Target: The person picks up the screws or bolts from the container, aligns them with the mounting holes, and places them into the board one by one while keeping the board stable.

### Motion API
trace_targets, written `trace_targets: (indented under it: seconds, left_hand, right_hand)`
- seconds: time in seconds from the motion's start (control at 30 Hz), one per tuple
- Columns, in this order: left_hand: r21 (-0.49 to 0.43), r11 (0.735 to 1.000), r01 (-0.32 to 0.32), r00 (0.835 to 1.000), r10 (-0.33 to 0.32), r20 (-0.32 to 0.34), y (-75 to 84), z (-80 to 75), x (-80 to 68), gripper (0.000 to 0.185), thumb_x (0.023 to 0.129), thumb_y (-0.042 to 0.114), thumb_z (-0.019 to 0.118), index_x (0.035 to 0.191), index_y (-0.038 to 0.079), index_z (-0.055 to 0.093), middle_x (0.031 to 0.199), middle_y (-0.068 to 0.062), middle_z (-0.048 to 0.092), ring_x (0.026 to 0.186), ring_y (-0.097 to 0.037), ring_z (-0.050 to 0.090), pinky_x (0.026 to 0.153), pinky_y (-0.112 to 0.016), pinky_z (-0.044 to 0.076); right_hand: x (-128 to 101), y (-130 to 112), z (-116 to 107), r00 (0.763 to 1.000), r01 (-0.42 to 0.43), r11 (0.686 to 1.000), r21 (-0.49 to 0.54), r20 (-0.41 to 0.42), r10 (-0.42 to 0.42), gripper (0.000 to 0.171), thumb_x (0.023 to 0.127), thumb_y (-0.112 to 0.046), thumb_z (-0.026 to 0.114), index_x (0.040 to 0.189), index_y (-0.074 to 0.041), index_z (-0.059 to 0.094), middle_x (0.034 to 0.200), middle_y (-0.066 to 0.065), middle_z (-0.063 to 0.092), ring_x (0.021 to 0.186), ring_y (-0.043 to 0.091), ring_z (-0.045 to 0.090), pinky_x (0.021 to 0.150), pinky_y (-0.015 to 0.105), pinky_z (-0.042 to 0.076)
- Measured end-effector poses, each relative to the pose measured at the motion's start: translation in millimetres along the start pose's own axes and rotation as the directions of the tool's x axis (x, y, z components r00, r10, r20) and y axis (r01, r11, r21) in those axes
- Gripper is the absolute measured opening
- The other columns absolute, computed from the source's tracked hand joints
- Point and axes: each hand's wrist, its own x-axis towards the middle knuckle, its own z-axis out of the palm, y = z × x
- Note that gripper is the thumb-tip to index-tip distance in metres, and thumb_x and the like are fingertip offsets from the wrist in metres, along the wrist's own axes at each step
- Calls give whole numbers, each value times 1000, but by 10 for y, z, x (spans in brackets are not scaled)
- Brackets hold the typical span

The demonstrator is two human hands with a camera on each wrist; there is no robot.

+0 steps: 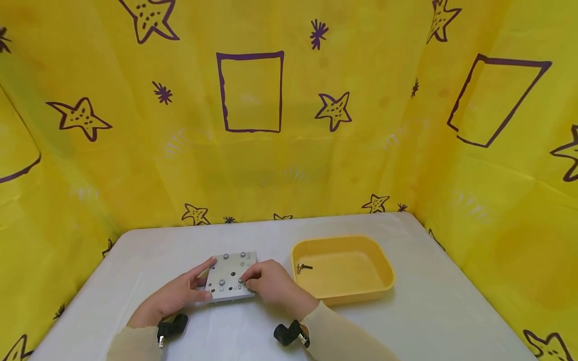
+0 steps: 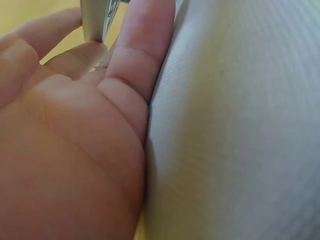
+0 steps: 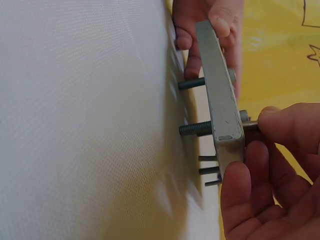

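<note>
Head view: a grey metal plate [image 1: 231,277] sits on the white table [image 1: 406,311], just left of a yellow tray [image 1: 361,291].
Left hand: the left hand [image 1: 180,293] holds the plate's left edge, fingers [image 2: 142,45] lightly curled around it with one finger laid on top.
Right hand: the right hand [image 1: 271,282] is at the plate's near right corner, fingers [image 3: 287,122] pinching a screw head [image 3: 245,117] on the plate's top face.
Plate: the right wrist view shows it propped above the table on the screws [image 3: 195,129], whose threaded ends stick out underneath.
Done so far: I judge the work partly along; several screws stand in the plate and one loose screw [image 1: 303,267] lies in the tray.
Left to do: several holes [image 1: 230,288] in the plate are open; whether screws are going in or coming out cannot be told.
</note>
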Motion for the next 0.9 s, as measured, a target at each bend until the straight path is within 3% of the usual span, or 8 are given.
trace_targets:
  seconds: [0.13,0.33,0.53,0.7,0.9]
  left_hand:
    - [-12,1000,-3,1000,3,5,-33,-3,-31,99,81,20,83,160,21,24,153,-26,33,120,-31,52,96,-40,43]
    - [7,999,34,999,-33,-41,-2,19,-32,97,79,23,84,159,28,30,149,-22,42,119,-29,53,100,-52,38]
    - [-21,999,27,999,-28,-43,7,7,-19,97,79,19,85,159,27,30,150,-22,39,119,-30,52,100,-51,39]
    - [-49,999,7,1000,-8,-17,0,11,-3,98,79,17,84,159,25,28,147,-23,42,119,-31,53,100,-48,41]
    - [-45,999,-2,1000,2,-11,-17,3,-14,99,79,16,84,160,23,27,145,-22,45,118,-30,54,97,-42,43]
  right_hand:
    - [-15,-9,29,1000,22,1000,-22,10,-22,15,92,-13,72,89,-26,78,86,-16,63,86,9,53,76,28,45]
    - [-16,6,12,998,55,998,-30,3,-55,14,92,-12,72,89,-25,78,87,-16,62,85,11,54,74,28,46]
    - [-67,-80,-69,998,42,999,29,-39,-41,16,92,-13,71,105,-20,77,94,-11,63,83,12,55,68,29,48]
    - [-221,-166,-386,992,67,990,123,-116,-53,32,93,-18,71,125,-19,69,116,-5,64,94,14,58,70,30,52]
    - [-317,-94,-885,970,67,966,250,-243,-4,41,93,-17,72,133,-21,63,123,0,61,99,22,60,73,36,54]
